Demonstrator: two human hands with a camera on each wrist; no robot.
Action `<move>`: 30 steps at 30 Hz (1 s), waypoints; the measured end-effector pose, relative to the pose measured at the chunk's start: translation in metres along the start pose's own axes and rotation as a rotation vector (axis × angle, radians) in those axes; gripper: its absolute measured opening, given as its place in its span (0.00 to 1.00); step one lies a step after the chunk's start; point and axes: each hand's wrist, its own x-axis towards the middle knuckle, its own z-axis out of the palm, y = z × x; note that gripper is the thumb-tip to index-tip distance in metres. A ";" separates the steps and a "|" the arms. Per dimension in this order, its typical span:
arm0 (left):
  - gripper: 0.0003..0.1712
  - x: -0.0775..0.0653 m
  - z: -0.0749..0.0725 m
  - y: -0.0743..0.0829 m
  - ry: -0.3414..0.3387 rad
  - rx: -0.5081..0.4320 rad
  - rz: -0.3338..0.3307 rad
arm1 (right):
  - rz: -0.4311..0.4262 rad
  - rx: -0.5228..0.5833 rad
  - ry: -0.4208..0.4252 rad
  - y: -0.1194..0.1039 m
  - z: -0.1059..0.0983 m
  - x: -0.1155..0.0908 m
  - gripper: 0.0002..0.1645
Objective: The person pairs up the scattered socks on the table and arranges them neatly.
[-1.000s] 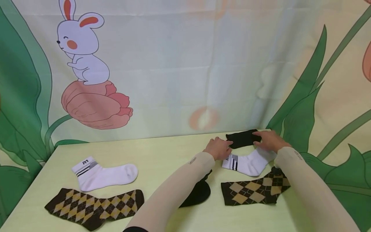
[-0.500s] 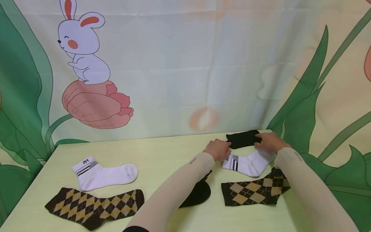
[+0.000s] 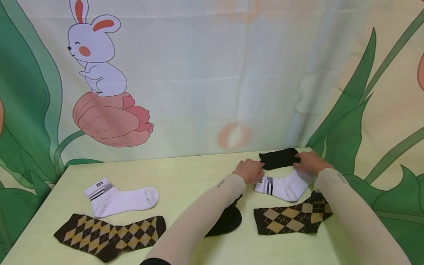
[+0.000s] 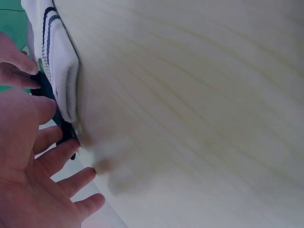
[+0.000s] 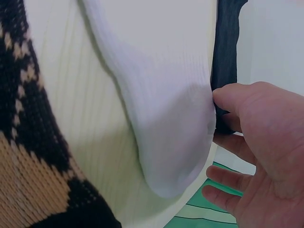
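A folded-flat black sock (image 3: 279, 159) lies at the table's back right edge. My left hand (image 3: 249, 171) is at its left end, thumb and forefinger pinching the corner. In the left wrist view the other fingers of the left hand (image 4: 42, 166) spread apart near the table edge. At the opposite end, my right hand (image 3: 309, 162) pinches the sock between thumb and forefinger; its remaining fingers hang loosely below in the right wrist view. A white sock (image 3: 285, 187) with black stripes lies just in front, its toe partly under the right hand in the head view.
Nearer me on the right is a brown argyle sock (image 3: 288, 219), partly behind the right sleeve. Another black sock (image 3: 226, 222) is mostly hidden by the left sleeve. At the left lie a white sock (image 3: 122, 200) and an argyle sock (image 3: 109, 235). A printed curtain (image 3: 185, 92) hangs behind the table.
The right fingertips have slid slightly right toward the black sock's end, baring more of it. The left hand stays almost still at the other end. The remaining socks have not moved.
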 end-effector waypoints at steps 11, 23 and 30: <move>0.27 0.002 0.002 -0.001 0.002 -0.002 -0.001 | 0.006 0.005 -0.005 0.001 0.000 0.001 0.33; 0.27 -0.002 -0.001 -0.004 0.033 -0.023 0.017 | -0.043 -0.013 0.035 0.005 0.000 0.002 0.33; 0.28 -0.009 -0.006 -0.008 0.055 -0.004 0.043 | -0.064 0.001 0.058 0.003 -0.003 -0.003 0.33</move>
